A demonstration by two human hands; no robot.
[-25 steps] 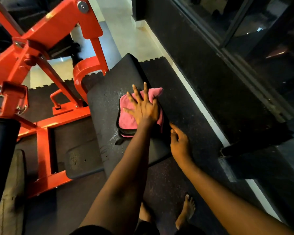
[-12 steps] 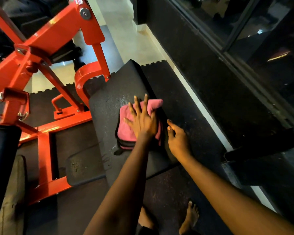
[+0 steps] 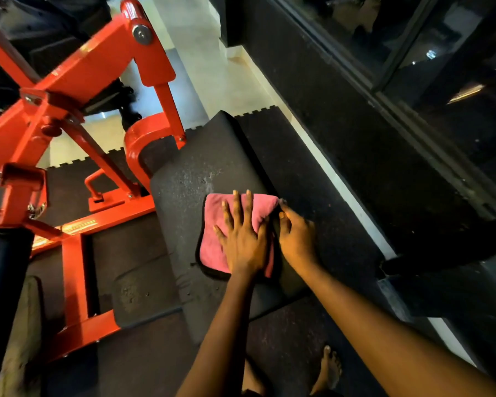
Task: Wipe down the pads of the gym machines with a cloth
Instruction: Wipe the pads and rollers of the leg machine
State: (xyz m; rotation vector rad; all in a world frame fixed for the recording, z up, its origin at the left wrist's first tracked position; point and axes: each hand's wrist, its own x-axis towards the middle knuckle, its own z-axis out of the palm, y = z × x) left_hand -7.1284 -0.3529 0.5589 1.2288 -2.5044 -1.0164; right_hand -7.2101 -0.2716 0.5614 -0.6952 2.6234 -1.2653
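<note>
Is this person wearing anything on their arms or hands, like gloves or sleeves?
The left forearm and right forearm are bare, no sleeves in view. The left hand and right hand wear no gloves; no rings, watch or wristband show.

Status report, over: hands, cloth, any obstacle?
Left hand flat on pink cloth, on black pad. Right hand at pad edge, grip unclear. Red frame stands beside, not blocking.

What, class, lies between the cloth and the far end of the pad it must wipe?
Nothing visible. The left hand presses the cloth flat, and the pad beyond it is bare to its far end. The red frame stands beside its left edge.
</note>
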